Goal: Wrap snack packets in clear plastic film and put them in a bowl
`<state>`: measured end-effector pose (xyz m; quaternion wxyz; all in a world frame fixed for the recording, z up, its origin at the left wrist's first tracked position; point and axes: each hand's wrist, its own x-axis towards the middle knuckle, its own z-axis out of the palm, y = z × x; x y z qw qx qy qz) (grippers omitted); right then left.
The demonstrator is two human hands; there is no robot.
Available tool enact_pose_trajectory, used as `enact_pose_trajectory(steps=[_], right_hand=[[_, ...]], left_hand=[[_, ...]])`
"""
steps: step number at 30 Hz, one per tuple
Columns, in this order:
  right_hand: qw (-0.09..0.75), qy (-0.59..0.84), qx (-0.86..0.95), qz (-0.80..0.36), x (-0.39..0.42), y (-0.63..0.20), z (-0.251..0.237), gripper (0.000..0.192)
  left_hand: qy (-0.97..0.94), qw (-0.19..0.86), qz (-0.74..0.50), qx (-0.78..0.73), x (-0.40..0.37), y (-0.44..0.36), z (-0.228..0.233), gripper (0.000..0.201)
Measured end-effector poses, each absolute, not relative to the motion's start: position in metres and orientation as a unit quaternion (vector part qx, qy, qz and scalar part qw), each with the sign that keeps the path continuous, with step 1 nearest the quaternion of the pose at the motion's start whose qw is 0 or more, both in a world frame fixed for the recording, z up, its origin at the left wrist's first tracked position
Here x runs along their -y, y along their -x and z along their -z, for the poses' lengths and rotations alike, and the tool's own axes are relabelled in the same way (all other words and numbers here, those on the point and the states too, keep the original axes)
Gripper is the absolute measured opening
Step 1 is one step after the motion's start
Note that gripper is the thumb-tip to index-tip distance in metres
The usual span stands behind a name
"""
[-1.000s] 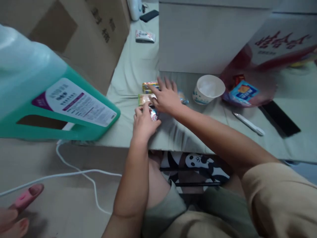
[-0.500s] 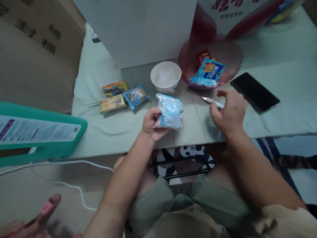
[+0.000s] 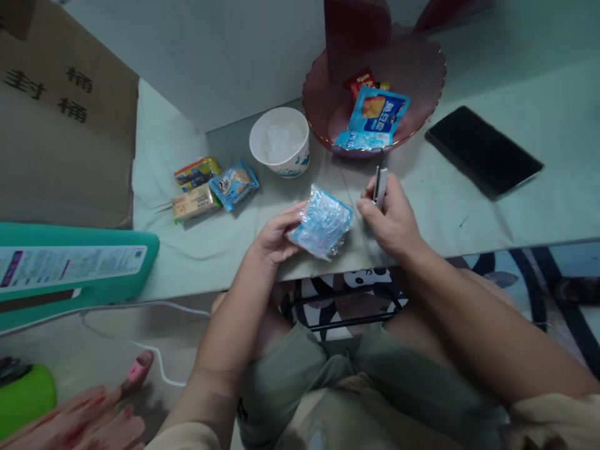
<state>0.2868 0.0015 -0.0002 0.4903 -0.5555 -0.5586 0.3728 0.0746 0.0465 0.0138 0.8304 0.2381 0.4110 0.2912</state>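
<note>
My left hand (image 3: 280, 236) grips a crinkled clear-and-blue plastic packet (image 3: 323, 224) by its left side, above the front of the cloth-covered table. What lies inside the wrapper is hard to make out. To its right, my right hand (image 3: 391, 215) is closed around a slim white box cutter (image 3: 381, 187), whose dark tip points away from me. The tip lies close to the rim of a pink glass bowl (image 3: 429, 103). Inside the bowl are a blue snack packet (image 3: 379, 112), another light-blue packet (image 3: 360, 140) and a red one (image 3: 360, 80).
Beyond my left hand stands a white paper cup (image 3: 293, 159) with clear plastic inside. Several wrapped snacks (image 3: 194, 201) lie left of it. A black phone (image 3: 485, 150) rests at right. A green jug (image 3: 135, 262) and cardboard box (image 3: 70, 144) border the left. Another person's hand (image 3: 98, 415) shows lower left.
My right hand has picked the box cutter up off the table and moved left with it. The packet in my left hand has turned and tilted. The view has shifted slightly.
</note>
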Motion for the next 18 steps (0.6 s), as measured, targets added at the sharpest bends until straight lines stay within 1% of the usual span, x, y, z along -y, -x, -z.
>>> enact_pose_trajectory(steps=[2,4,6,8,11,14,16,18], right_hand=[[0.472,0.551,0.564,-0.394,-0.004,-0.277,0.000,0.034],[0.433,0.556,0.577,-0.413,-0.007,-0.268,-0.001,0.039],[0.418,0.569,0.567,-0.425,-0.011,-0.259,-0.001,0.045],[0.429,0.587,0.541,-0.423,-0.014,-0.252,0.000,0.048],[0.447,0.606,0.515,-0.409,-0.016,-0.244,0.003,0.049],[0.436,0.606,0.534,-0.397,-0.015,-0.238,0.005,0.046],[0.418,0.599,0.565,-0.384,-0.014,-0.235,0.005,0.043],[0.408,0.586,0.595,-0.369,-0.012,-0.233,0.007,0.033]], left_hand=[[-0.246,0.828,-0.278,-0.420,-0.046,-0.072,-0.015,0.031],[-0.255,0.823,-0.280,-0.424,-0.047,-0.066,-0.019,0.030],[-0.285,0.808,-0.299,-0.421,-0.048,-0.058,-0.022,0.037],[-0.345,0.770,-0.326,-0.425,-0.046,-0.052,-0.023,0.048],[-0.430,0.680,-0.368,-0.467,-0.039,-0.053,-0.017,0.065],[-0.468,0.576,-0.428,-0.516,-0.033,-0.062,-0.007,0.077],[-0.485,0.514,-0.463,-0.535,-0.032,-0.066,-0.002,0.079],[-0.499,0.472,-0.483,-0.543,-0.034,-0.067,0.000,0.070]])
